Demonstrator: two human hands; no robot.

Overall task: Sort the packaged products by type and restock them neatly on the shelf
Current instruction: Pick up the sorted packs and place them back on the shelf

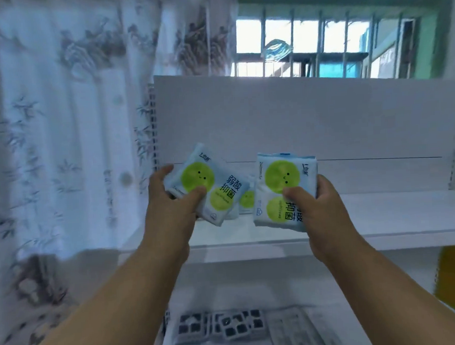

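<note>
While both arms are stretched toward the white shelf (381, 217), one green-dot pack (209, 189) is pinched by the left hand (170, 201) above the shelf's left end, another pack (280, 193) gripped by the right hand (317, 202) just beside it.

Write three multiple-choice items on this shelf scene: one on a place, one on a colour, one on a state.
1. Where do the dark-patterned packs lie?
A. on the lower shelf
B. on the upper shelf
C. in the left hand

2. What colour are the circles on the held packets?
A. red
B. green
C. black

3. How is the right hand?
A. open and idle
B. flat on the shelf
C. gripping a packet

A: they lie below the upper shelf.
B: both the left packet and the right packet show green circles.
C: its thumb presses the right packet's front; the left hand grips likewise.
</note>
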